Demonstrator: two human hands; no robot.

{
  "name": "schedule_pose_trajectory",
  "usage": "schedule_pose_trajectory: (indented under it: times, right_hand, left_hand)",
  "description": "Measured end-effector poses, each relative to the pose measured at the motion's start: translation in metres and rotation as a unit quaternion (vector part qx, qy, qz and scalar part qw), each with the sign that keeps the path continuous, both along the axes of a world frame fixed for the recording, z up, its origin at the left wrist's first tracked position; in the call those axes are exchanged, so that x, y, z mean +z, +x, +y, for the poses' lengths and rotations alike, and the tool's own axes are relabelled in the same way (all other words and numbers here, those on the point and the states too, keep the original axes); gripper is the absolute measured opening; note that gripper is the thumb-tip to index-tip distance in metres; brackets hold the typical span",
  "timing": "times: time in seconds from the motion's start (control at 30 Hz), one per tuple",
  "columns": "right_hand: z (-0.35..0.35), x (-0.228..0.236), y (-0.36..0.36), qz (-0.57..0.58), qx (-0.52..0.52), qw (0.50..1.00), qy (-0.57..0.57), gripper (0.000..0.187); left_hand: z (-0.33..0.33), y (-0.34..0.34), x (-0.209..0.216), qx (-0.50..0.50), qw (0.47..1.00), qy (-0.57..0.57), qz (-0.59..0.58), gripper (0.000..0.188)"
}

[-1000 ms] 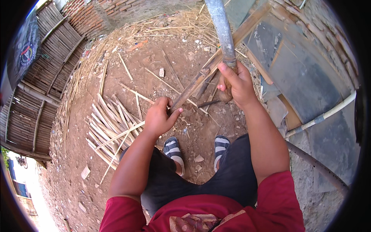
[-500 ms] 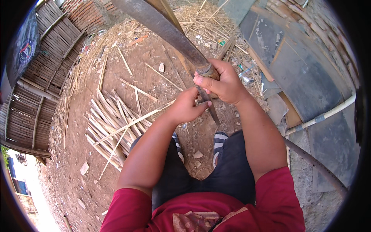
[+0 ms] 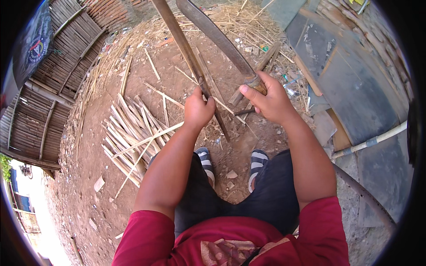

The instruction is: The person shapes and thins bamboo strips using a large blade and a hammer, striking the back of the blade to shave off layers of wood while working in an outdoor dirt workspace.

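Note:
My left hand (image 3: 199, 110) is closed around a long brown bamboo strip (image 3: 181, 41). The strip runs from the top of the view past my fist, and its dark, narrow lower end points at the ground between my feet. In my right hand (image 3: 271, 101) is the handle of a machete (image 3: 218, 39), with the thumb laid along the grip. Its broad, curved metal blade slants up and to the left. Strip and blade are apart, with bare ground showing between them. Beyond the machete handle a wooden block (image 3: 269, 57) lies on the ground, partly covered by the hand.
Split bamboo sticks (image 3: 128, 137) lie heaped on the soil to the left, with loose strips around them. Straw (image 3: 235, 22) covers the far ground. Dark sheets (image 3: 355, 88) and a pale pole (image 3: 372, 142) lie at the right. A bamboo wall (image 3: 66, 53) stands at the left.
The strip and the machete, crossed and close together before, have separated. My left hand has shifted left with the strip; my right hand has moved right with the machete.

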State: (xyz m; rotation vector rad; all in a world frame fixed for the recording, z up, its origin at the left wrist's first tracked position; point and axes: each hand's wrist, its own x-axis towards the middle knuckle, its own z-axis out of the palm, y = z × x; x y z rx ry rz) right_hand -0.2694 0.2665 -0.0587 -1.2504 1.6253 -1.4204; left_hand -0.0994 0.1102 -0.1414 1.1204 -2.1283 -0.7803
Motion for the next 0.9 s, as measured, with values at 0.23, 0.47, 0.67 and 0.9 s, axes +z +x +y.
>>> schedule_pose_trajectory:
  times: [0.23, 0.47, 0.67, 0.9]
  right_hand:
    - [-0.012, -0.023, 0.012, -0.17, 0.064, 0.983, -0.031, 0.032]
    - [-0.025, -0.029, 0.054, -0.205, 0.094, 0.973, 0.052, 0.024]
    - [-0.034, -0.052, 0.068, -0.232, 0.097, 0.965, 0.078, 0.03]
    - [-0.031, -0.057, 0.079, -0.201, 0.097, 0.968, 0.117, 0.033]
  left_hand:
    - [-0.015, 0.013, -0.008, 0.101, 0.995, 0.018, -0.014, 0.048]
    - [-0.021, 0.014, -0.028, 0.102, 0.994, 0.001, -0.025, 0.051]
    - [-0.02, 0.009, -0.03, 0.084, 0.99, 0.004, -0.112, 0.046]
    - [-0.037, 0.011, -0.05, 0.061, 0.993, -0.008, -0.101, 0.049]
